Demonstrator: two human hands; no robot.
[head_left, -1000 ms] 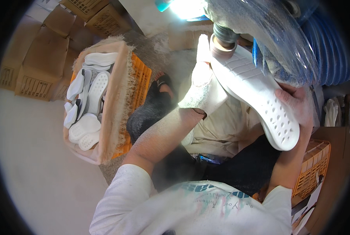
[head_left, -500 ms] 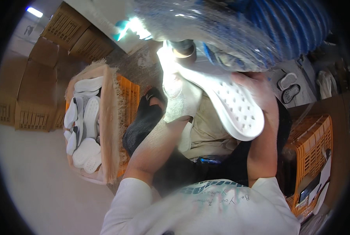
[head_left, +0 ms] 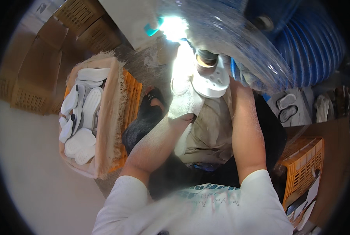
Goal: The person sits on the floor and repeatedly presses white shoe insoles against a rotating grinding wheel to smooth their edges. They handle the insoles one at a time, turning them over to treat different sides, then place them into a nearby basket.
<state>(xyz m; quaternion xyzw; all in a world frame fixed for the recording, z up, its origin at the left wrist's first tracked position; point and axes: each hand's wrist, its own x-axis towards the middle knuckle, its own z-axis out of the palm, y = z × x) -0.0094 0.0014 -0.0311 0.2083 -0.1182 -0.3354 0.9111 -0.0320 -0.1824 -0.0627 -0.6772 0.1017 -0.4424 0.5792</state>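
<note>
A white shoe sole (head_left: 211, 87) with small holes is tilted up against a dark round spindle tool (head_left: 206, 62) under the bright lamp. My left hand (head_left: 181, 78), in a whitish glove or sleeve, is closed at the sole's left side; glare washes out its fingertips. On the other side, my right hand (head_left: 235, 78) grips the sole's right edge, its fingers mostly hidden behind the sole and clear plastic. White dust coats my forearms. A beige cloth (head_left: 210, 133) lies between my legs, with a white piece (head_left: 182, 141) at its left edge.
To the left, an orange crate (head_left: 131, 113) lined with pale cloth holds several white soles (head_left: 91, 107). Another orange crate (head_left: 306, 168) stands at the right. A plastic-wrapped blue ribbed hose (head_left: 314, 47) hangs ahead. Cardboard boxes (head_left: 37, 74) are stacked at far left; two soles (head_left: 288, 106) lie at right.
The sole has swung up and away from me, bringing its near end under the spindle tool. My right hand has moved forward and inward; the left stays at the sole's left. The view has shifted slightly.
</note>
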